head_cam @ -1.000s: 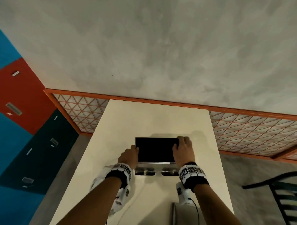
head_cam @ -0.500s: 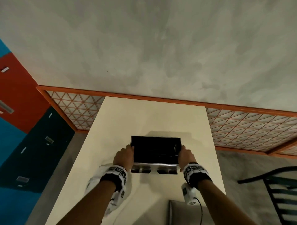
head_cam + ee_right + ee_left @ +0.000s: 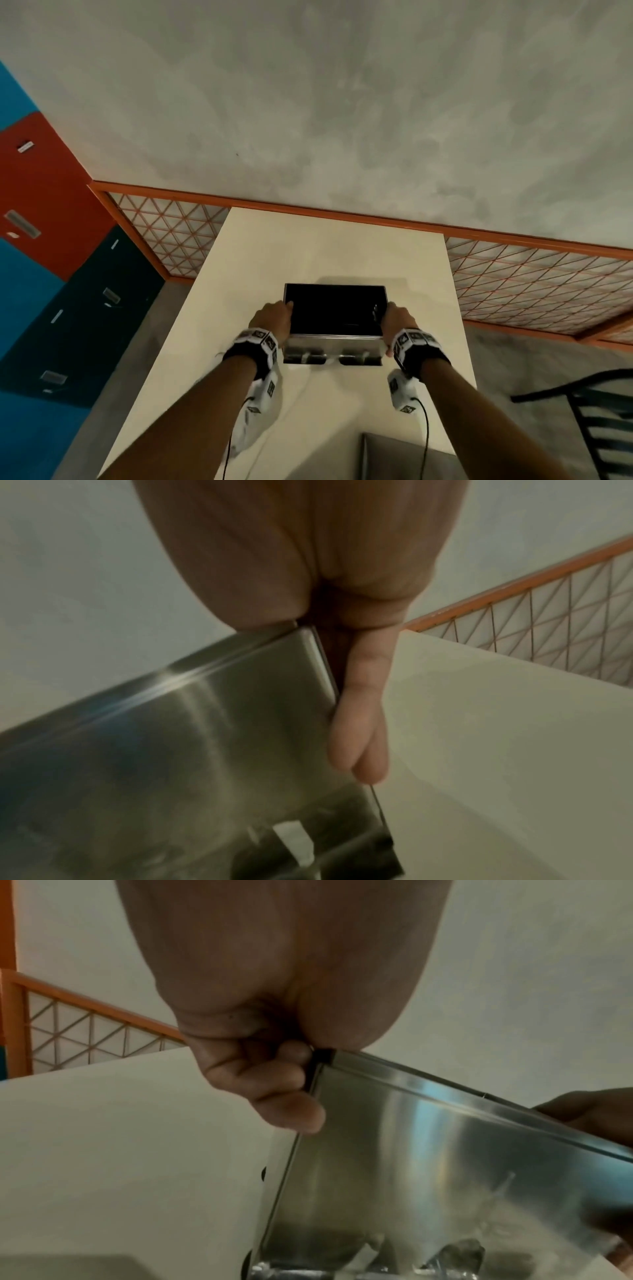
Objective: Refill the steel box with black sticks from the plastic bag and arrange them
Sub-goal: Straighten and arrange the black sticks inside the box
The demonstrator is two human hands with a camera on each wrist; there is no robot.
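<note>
Both hands [image 3: 272, 317] gripping steel box [image 3: 334, 346] sides.

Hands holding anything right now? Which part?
Both grip the steel box: left hand at its left top edge, right hand at its right top edge.

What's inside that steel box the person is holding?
The steel box, held between the left hand and right hand, looks black inside. A few black sticks show near its right wall; the rest is too dark to tell.
</note>
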